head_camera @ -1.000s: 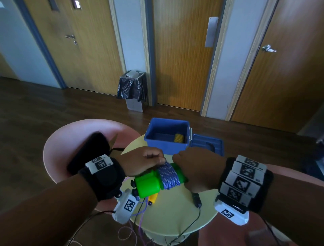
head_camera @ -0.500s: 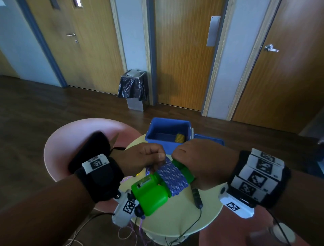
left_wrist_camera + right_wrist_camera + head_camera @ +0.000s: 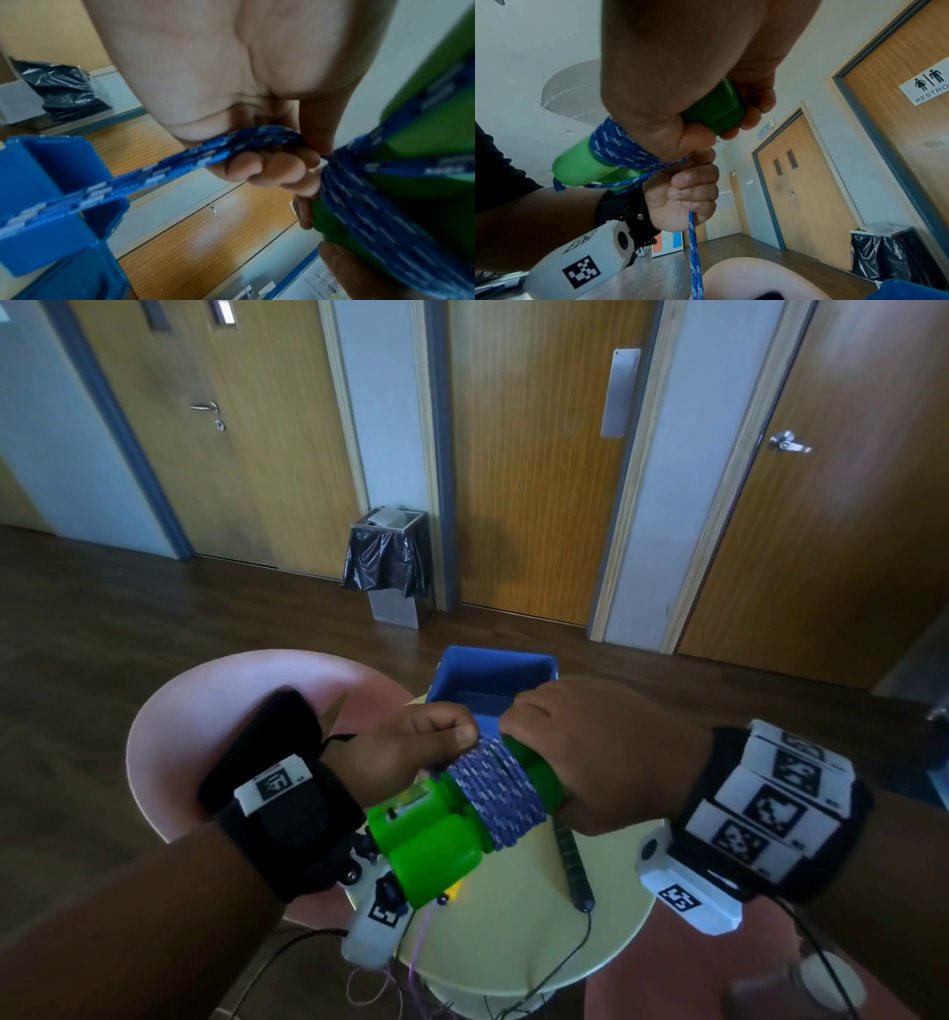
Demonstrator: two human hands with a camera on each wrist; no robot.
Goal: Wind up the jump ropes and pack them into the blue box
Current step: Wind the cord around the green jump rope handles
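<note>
Two green jump-rope handles [image 3: 426, 847] lie side by side, bound by coils of blue-and-white rope [image 3: 500, 788]. My right hand [image 3: 580, 752] grips the far end of the handles [image 3: 713, 109]. My left hand [image 3: 418, 747] is curled round a doubled strand of the rope [image 3: 205, 154] just beside the coils [image 3: 359, 203]; in the right wrist view that rope [image 3: 694, 253] hangs down from the fist. The bundle is held above the round table [image 3: 513, 947]. Behind the hands stands the blue box [image 3: 493, 667], open, its inside mostly hidden.
A black cable with a plug [image 3: 575, 865] lies on the pale yellow table. A pink chair [image 3: 215, 706] stands at the left. Thin purple cords [image 3: 411, 973] dangle off the table's front edge. A bin with a black bag [image 3: 387, 562] stands by the doors.
The handle bundle has risen and tilted, its near end swinging toward me. Both hands have moved up and back, now covering the box's front and the yellow item inside.
</note>
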